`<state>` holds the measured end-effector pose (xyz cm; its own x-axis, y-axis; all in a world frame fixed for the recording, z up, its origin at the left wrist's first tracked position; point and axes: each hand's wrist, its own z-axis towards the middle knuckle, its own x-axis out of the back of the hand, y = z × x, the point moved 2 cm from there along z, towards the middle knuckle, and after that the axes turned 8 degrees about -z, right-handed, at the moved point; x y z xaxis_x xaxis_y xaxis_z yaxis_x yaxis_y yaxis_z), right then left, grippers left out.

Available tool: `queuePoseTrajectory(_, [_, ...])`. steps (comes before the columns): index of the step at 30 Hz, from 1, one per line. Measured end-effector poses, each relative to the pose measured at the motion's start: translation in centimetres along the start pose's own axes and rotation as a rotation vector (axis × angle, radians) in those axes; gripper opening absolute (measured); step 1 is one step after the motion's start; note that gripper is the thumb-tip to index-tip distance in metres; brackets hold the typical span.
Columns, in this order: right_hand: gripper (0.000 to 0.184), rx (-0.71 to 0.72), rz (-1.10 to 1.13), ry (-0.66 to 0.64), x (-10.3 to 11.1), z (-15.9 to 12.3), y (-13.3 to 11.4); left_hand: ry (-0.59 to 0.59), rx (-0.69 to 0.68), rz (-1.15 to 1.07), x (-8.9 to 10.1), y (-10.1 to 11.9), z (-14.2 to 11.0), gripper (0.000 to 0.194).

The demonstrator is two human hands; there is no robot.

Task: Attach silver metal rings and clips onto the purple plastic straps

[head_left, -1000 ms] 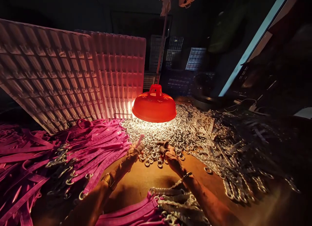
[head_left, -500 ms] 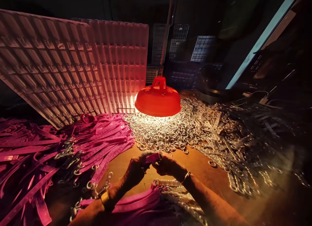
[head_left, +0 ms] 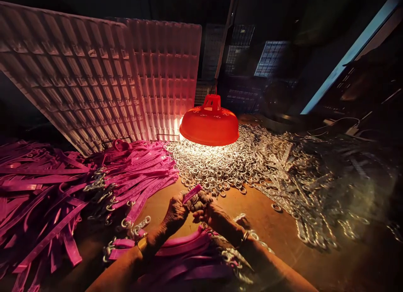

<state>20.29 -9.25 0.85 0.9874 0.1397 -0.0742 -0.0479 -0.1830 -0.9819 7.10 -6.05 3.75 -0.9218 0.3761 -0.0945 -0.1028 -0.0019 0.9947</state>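
Above the middle of the table, a short end of pink strap juts up from the closed fingers of my left hand. My right hand meets it there, fingers curled and touching the left fingertips; what lies inside them is hidden. Under my wrists lies a bundle of pink straps with metal hardware at its ends. A length of silvery chain shows beside my right wrist. Just beyond the hands spreads a heap of metal rings.
A red lamp hangs low over the rings. Pink straps with metal fittings pile up on the left. A mass of chains covers the right side. Ribbed translucent panels stand at the back left.
The strap piece has turned from nearly level to tilted upward. My right hand has moved in against the left fingers. Chain now shows beside my right wrist. The whole view has shifted slightly.
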Motion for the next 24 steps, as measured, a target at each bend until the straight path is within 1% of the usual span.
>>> queuePoseTrajectory(2, [0.038,-0.04,0.07,0.001,0.0,0.0,0.1,0.028,0.008,-0.043,-0.1,0.1,-0.1,0.027])
queuePoseTrajectory(4, [0.045,-0.007,0.086,-0.024,0.1,-0.1,-0.2,0.041,0.013,-0.077,-0.1,0.0,-0.2,0.032])
queuePoseTrajectory(5, [0.045,0.026,0.065,-0.042,0.2,-0.1,-0.5,0.046,0.017,-0.089,-0.1,0.0,-0.2,0.034])
queuePoseTrajectory(7, [0.037,0.06,0.012,-0.049,0.3,0.0,-1.0,0.045,0.05,-0.112,0.1,-0.5,-0.2,0.036])
queuePoseTrajectory(9, [0.027,0.06,-0.073,-0.007,0.5,0.2,-1.2,0.039,0.12,-0.153,0.4,-1.3,-0.2,0.035])
queuePoseTrajectory(11, [0.022,0.071,-0.173,0.041,0.7,0.5,-1.2,0.026,0.167,-0.206,0.7,-2.2,-0.4,0.032])
queuePoseTrajectory(13, [0.017,0.091,-0.258,0.074,1.0,0.8,-0.9,0.017,0.167,-0.239,1.1,-3.0,-0.6,0.03])
queuePoseTrajectory(15, [0.013,0.118,-0.313,0.074,1.3,1.0,-0.4,0.006,0.15,-0.239,1.3,-3.4,-0.7,0.029])
queuePoseTrajectory(19, [0.01,0.186,-0.421,0.058,1.7,1.1,0.2,0.009,0.192,-0.161,1.0,-2.7,-0.9,0.029])
queuePoseTrajectory(22, [0.012,0.293,-0.519,0.091,1.3,0.8,-0.4,0.048,0.238,-0.058,0.4,-1.5,-0.9,0.034])
queuePoseTrajectory(24, [0.015,0.331,-0.532,0.102,0.8,0.5,-1.2,0.057,0.249,0.004,0.0,-0.8,-1.0,0.036])
